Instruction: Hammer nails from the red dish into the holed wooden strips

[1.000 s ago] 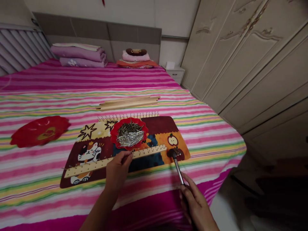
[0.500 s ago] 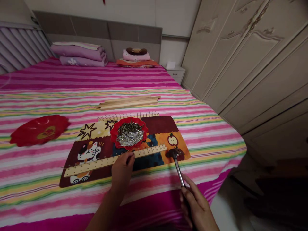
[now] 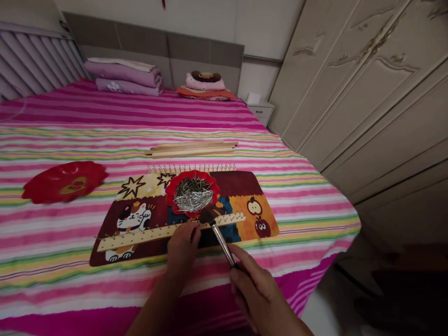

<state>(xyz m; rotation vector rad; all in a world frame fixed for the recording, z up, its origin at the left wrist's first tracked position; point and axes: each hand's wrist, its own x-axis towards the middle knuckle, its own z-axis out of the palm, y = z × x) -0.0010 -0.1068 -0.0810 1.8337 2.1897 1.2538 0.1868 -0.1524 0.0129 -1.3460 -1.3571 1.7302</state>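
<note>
My right hand [image 3: 254,284] is closed round the dark handle of a hammer [image 3: 219,238]. Its dark head is over the wooden strip [image 3: 138,237], just right of my left fingertips; whether it touches cannot be told. With fingers pinched together, my left hand [image 3: 184,245] rests at the strip's middle; what is in the pinch is too small to make out. Nails stand along the strip on both sides of that hand. Behind the strip, a red scalloped bowl [image 3: 169,201] holds a heap of loose nails [image 3: 194,193].
Under the work lies a patterned mat [image 3: 241,184] on a striped bed [image 3: 308,196]. A second nailed strip [image 3: 154,170] lies along the mat's far edge. Beyond it are several bare wooden strips [image 3: 192,150]. A red plate [image 3: 66,182] is at left; a wardrobe [image 3: 350,93] stands at right.
My right hand has swung the hammer leftward, from beyond the strip's right end to beside my left fingertips. My left hand stays pinched at the strip. The whole view has shifted slightly.
</note>
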